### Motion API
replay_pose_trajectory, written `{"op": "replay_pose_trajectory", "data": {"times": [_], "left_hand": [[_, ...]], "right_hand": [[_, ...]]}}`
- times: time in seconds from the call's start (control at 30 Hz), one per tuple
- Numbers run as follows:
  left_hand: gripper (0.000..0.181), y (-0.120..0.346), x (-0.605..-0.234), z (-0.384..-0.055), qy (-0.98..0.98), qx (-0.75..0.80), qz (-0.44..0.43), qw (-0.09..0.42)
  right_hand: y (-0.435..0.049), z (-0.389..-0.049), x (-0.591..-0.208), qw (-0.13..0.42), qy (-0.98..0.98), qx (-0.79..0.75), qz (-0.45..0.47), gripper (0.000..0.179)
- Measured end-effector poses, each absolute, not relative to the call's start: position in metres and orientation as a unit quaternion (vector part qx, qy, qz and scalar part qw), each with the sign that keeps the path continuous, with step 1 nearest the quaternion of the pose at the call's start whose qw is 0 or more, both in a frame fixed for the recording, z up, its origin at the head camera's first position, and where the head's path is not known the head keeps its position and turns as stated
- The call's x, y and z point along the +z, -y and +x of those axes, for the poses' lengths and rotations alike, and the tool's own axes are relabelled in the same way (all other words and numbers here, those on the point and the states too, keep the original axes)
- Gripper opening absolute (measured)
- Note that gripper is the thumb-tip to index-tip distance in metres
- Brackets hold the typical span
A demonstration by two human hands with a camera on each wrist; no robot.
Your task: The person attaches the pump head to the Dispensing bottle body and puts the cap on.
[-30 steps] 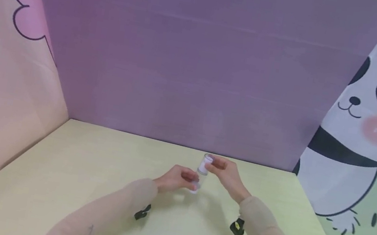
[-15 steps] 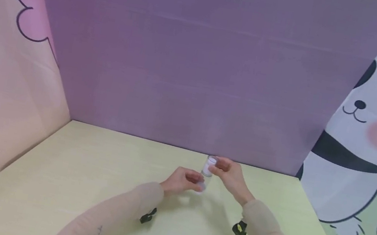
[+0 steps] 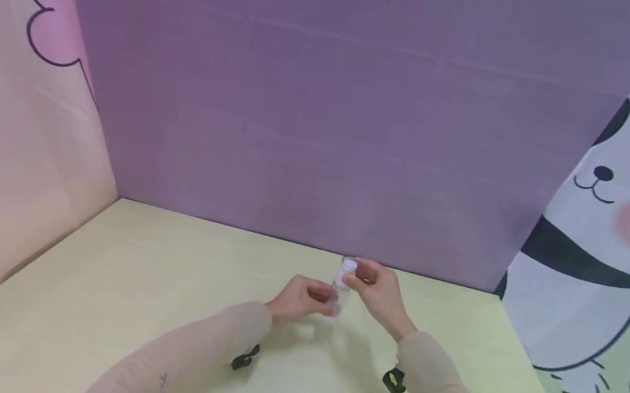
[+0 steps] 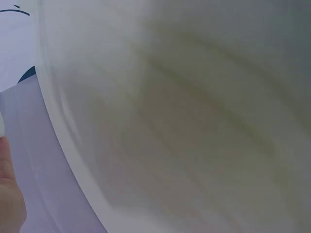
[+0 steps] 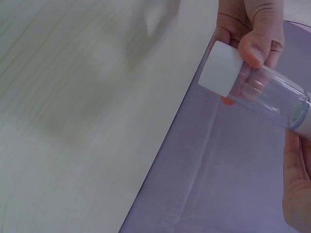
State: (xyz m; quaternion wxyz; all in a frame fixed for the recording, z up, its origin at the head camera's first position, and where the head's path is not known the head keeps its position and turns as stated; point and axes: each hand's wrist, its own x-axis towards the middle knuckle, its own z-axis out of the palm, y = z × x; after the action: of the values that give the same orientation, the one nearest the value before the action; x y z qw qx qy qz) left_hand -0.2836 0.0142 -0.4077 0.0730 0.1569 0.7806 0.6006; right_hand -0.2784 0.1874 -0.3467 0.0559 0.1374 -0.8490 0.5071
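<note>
1. Your left hand (image 3: pixel 299 298) and right hand (image 3: pixel 377 289) each pinch one end of the clear vial (image 5: pixel 265 90), held just above the table (image 3: pixel 149 308).
2. Keep both pinches firm; twist the white cap (image 5: pixel 220 68) squarely.

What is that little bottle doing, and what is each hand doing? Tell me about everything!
small clear bottle: held off the table between both hands, tilted, white caps on both ends.
left hand: grips the bottle's lower end.
right hand: grips the bottle's upper end.
table: pale yellow-green, the hands' shadows on it.
</note>
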Motion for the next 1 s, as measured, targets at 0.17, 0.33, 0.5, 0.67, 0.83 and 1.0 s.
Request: {"op": "replay_pose_trajectory", "data": {"times": [0.17,0.33,0.5,0.67,0.83,1.0], "left_hand": [[0.038,-0.016,-0.408,-0.293,-0.809,0.564,0.154,0.06],[0.034,-0.021,-0.403,-0.296,-0.835,0.527,0.146,0.061],[0.027,-0.025,-0.408,-0.299,-0.854,0.5,0.123,0.074],[0.023,-0.03,-0.419,-0.301,-0.859,0.494,0.094,0.095],[0.023,-0.033,-0.429,-0.302,-0.853,0.508,0.074,0.095],[0.023,-0.037,-0.428,-0.302,-0.846,0.521,0.075,0.09]], "right_hand": [[-0.189,-0.283,-0.348,0.043,0.846,0.506,0.162,0.038],[-0.195,-0.289,-0.349,0.014,0.839,0.515,0.173,0.039],[-0.196,-0.291,-0.358,-0.006,0.836,0.517,0.186,0.039],[-0.196,-0.292,-0.37,-0.016,0.837,0.515,0.184,0.04],[-0.196,-0.294,-0.379,-0.022,0.838,0.514,0.184,0.04],[-0.199,-0.297,-0.383,-0.021,0.836,0.517,0.184,0.04]]}}
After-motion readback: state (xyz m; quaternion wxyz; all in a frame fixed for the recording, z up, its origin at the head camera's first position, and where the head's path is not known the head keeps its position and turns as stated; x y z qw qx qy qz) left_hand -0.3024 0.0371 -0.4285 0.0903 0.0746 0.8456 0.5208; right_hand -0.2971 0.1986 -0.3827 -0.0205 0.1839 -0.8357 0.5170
